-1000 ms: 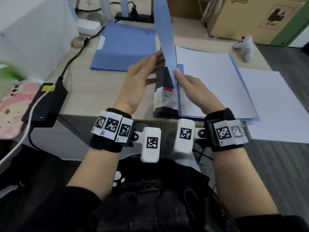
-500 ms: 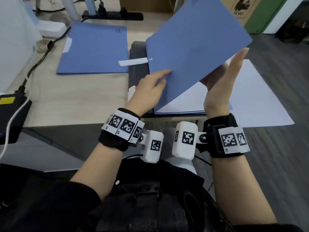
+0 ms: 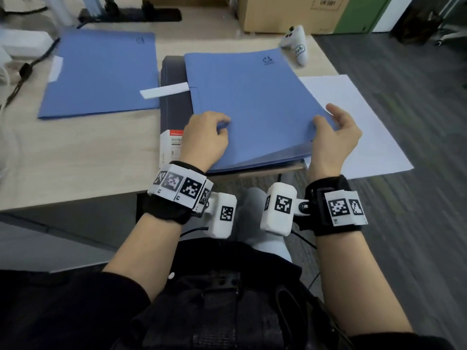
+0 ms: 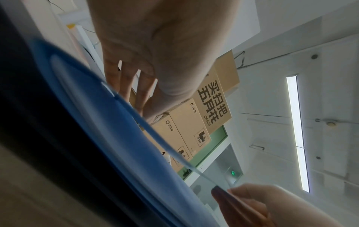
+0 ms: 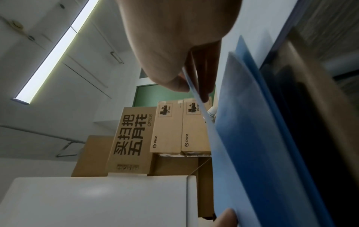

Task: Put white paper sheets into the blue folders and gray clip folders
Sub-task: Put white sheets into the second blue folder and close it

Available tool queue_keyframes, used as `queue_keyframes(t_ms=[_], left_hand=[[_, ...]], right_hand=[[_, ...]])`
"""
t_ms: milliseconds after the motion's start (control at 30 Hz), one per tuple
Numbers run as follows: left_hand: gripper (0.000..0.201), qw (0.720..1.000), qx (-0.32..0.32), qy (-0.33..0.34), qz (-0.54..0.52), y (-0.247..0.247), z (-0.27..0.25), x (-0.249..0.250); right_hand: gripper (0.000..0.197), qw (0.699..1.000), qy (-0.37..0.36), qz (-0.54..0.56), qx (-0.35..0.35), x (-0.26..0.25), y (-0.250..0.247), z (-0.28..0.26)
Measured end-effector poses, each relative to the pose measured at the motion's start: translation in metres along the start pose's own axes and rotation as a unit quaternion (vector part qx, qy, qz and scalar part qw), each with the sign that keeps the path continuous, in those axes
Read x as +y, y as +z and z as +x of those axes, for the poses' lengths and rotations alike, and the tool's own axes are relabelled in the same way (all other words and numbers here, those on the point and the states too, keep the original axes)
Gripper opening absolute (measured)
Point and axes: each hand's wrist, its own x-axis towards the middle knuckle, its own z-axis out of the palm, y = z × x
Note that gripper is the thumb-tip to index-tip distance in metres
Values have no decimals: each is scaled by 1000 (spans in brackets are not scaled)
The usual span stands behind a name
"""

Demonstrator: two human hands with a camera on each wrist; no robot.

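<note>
A blue folder [image 3: 255,104] lies in front of me on top of a gray clip folder [image 3: 174,107], its cover almost down and still slightly raised at the near right corner. My left hand [image 3: 222,125] presses its fingertips on the cover's near left part. My right hand [image 3: 323,120] pinches the cover's right edge, thumb on top; the right wrist view shows that thin blue edge [image 5: 196,95] between thumb and finger. Whatever is inside the folder is hidden. Loose white paper sheets [image 3: 358,127] lie to the right, overhanging the desk. A second blue folder [image 3: 98,74] lies shut at the left.
A white controller [image 3: 297,46] sits just behind the folder. Cardboard boxes [image 3: 290,13] and a black power strip [image 3: 131,13] line the back of the desk. A white label strip [image 3: 164,90] sticks out between the two blue folders. The desk's front edge [image 3: 75,200] is close to my wrists.
The blue cover, upright a second ago and half lowered half a second ago, has swung down to the right and lies nearly flat. Both hands followed it down.
</note>
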Motion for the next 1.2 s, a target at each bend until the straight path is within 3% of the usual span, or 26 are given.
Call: queue_keyframes(t_ms=[233, 400, 433, 500, 533, 600, 733, 833, 900, 967, 1100, 1200], left_hand=[[36, 999, -30, -17, 40, 0, 12, -4], [59, 992, -41, -79, 89, -4, 20, -1], [63, 988, -45, -106, 102, -7, 20, 2], [69, 981, -65, -142, 114, -10, 21, 4], [72, 979, -77, -149, 116, -11, 22, 3], [74, 980, -82, -146, 107, -10, 25, 1], [69, 986, -22, -164, -24, -14, 30, -3], [72, 966, 13, -174, -191, -19, 30, -6], [70, 945, 42, -171, -278, -23, 27, -6], [67, 927, 67, -170, -328, -26, 25, -5], [63, 886, 87, -184, -416, -29, 20, -4], [63, 890, 86, -176, -412, -31, 15, -8]], right_hand=[[41, 995, 23, -97, -32, 15, -5, 14], [51, 966, 2, -232, -114, 8, 4, 27], [49, 956, 3, -259, -138, 6, 8, 30], [20, 937, 10, -299, -178, 3, 15, 35], [17, 934, 20, -302, -190, 1, 19, 37], [42, 931, 25, -304, -202, 0, 25, 40], [39, 930, 7, -315, -189, 0, 33, 40], [12, 939, -14, -309, -151, -1, 34, 35], [39, 950, -6, -286, -126, -2, 32, 31], [47, 963, -4, -252, -92, -3, 31, 28], [42, 981, 5, -181, -67, -7, 31, 21], [32, 982, 16, -161, -94, -4, 29, 22]])
